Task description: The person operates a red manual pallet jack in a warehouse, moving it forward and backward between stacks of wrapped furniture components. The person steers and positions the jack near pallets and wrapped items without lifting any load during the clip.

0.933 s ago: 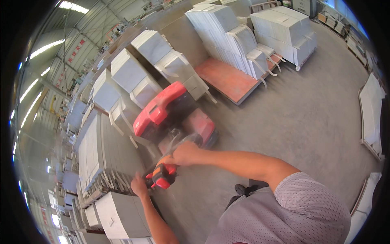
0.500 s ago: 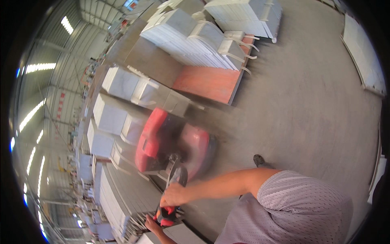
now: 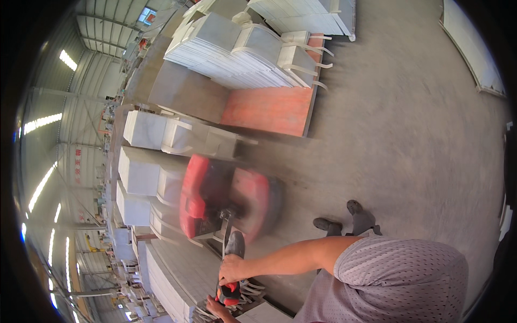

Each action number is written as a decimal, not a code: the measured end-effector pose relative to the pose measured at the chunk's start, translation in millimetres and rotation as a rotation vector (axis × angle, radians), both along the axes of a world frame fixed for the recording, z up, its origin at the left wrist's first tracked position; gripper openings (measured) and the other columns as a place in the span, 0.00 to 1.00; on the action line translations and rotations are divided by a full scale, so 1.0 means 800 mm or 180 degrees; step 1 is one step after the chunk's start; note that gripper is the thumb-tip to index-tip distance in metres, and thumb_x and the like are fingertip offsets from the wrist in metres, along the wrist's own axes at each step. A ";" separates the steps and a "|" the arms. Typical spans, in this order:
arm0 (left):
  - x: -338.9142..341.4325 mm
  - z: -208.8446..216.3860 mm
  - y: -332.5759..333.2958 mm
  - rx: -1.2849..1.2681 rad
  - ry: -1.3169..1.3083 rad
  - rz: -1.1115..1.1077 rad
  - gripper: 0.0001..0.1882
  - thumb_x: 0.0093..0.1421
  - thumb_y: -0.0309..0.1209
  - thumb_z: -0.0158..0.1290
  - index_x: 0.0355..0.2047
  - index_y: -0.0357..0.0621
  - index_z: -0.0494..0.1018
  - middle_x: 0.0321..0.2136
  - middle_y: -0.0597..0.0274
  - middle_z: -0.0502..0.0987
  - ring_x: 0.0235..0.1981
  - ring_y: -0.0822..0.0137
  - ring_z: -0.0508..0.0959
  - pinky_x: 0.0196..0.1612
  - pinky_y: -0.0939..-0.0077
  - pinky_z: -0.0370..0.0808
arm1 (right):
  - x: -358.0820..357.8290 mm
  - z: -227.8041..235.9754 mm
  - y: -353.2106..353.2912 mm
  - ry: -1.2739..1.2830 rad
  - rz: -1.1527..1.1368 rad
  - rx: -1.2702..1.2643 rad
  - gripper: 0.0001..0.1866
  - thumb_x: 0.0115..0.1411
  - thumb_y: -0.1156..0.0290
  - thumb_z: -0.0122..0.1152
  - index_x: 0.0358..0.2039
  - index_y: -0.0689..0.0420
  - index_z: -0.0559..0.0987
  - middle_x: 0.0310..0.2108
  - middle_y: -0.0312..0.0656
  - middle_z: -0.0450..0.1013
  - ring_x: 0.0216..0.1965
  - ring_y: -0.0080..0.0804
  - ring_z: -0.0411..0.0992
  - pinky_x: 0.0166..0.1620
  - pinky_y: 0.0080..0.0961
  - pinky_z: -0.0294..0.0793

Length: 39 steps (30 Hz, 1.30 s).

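My right arm, in a grey mesh sleeve, reaches across to the control handle [image 3: 230,293] of a red pallet truck [image 3: 195,202]. My right hand [image 3: 231,269] is closed around the upper part of this handle, just below a dark grey piece [image 3: 235,245]. Lower down, my left hand [image 3: 217,309] rests against the black and red grip end, its fingers bent around it and partly hidden. The truck's rounded red housing [image 3: 252,199] has dark parts around it and looks slightly blurred.
Beside the truck stand stacks of whitish panels [image 3: 141,171] with curved ends. Beyond is a red-orange platform [image 3: 269,110] bearing more white stacks [image 3: 215,40]. A pale slab [image 3: 474,48] lies at the far right. My shoes [image 3: 328,224] are on the grey concrete floor [image 3: 398,145].
The view has tilted and shifted, and the platform and stacks sit further left. Both shoes now show, where mainly one did before. Both hands stay on the handle.
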<state>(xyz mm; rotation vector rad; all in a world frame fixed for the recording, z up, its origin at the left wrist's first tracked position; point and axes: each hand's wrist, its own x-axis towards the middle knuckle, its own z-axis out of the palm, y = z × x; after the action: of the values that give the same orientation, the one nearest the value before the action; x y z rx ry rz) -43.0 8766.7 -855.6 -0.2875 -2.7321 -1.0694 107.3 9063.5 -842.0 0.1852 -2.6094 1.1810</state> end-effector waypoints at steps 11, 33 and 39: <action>-0.095 0.004 0.065 -0.0871 0.0341 0.0204 0.32 0.67 0.48 0.45 0.20 0.28 0.74 0.13 0.46 0.70 0.16 0.54 0.68 0.27 0.50 0.63 | -0.074 0.050 0.094 -0.0981 -0.0078 0.0494 0.33 0.62 0.33 0.41 0.33 0.43 0.87 0.32 0.45 0.81 0.38 0.44 0.80 0.43 0.39 0.77; -0.288 0.005 0.183 -0.0705 0.0365 0.0348 0.33 0.67 0.49 0.44 0.18 0.31 0.77 0.14 0.49 0.75 0.18 0.50 0.74 0.29 0.50 0.69 | -0.280 0.049 0.221 -0.0803 0.0121 0.0429 0.40 0.60 0.30 0.41 0.29 0.56 0.86 0.31 0.48 0.81 0.38 0.47 0.80 0.44 0.41 0.76; -0.370 -0.010 0.227 -0.0906 0.0245 0.0477 0.33 0.67 0.49 0.42 0.19 0.32 0.78 0.14 0.47 0.75 0.19 0.47 0.76 0.31 0.50 0.70 | -0.374 0.019 0.263 -0.0737 0.0236 0.0666 0.41 0.62 0.31 0.38 0.30 0.56 0.86 0.30 0.48 0.81 0.38 0.48 0.80 0.43 0.41 0.76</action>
<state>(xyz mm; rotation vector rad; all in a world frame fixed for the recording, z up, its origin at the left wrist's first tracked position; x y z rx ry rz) -338.8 8948.5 -863.7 -0.1572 -2.7806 -0.6185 -192.2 9273.6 -826.4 0.1983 -2.9535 1.0031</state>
